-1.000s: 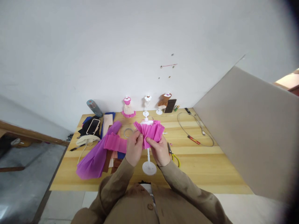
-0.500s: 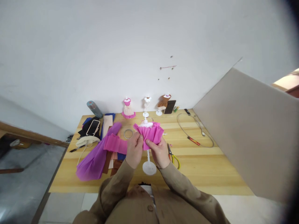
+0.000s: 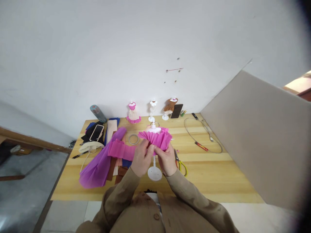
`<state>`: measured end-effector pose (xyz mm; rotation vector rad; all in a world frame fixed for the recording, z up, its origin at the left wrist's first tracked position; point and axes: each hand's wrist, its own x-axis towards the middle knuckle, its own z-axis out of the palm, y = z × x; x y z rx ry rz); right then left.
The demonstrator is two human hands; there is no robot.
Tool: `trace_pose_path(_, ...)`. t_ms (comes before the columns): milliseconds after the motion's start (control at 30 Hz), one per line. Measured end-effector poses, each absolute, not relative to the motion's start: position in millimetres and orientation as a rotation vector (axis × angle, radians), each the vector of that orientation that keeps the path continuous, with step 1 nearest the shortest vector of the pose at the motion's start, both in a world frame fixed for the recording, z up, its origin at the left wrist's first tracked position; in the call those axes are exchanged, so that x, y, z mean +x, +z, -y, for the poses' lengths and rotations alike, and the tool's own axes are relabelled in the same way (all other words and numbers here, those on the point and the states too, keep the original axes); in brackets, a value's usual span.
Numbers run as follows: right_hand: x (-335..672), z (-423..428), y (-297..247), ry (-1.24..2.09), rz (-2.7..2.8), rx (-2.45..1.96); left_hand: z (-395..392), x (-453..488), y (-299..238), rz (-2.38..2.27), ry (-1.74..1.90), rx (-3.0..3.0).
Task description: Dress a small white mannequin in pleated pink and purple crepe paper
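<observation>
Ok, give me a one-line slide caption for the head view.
Left hand and right hand pinch a pleated pink strip at a white mannequin, scissors nearby.

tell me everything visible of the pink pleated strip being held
The pink pleated strip looks like bright crepe paper. Bunched in fanned folds, it crosses the front of the white dress form below its shoulders. The left hand and right hand pinch its lower part. Whether it joins the pink piece at left is hidden.

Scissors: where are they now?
In the head view, the scissors lie on the table just right of the right hand, nearer the person than the grey cable.
</observation>
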<state>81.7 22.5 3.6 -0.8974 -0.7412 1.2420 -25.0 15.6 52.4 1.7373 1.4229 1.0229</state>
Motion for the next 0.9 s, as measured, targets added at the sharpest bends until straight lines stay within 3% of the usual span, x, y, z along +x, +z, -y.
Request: trace_pose_path(900,82.6,-23.4,-2.7,1.199,0.778,-0.91,-14.8,-6.0,45.3,-1.521,1.101,1.55)
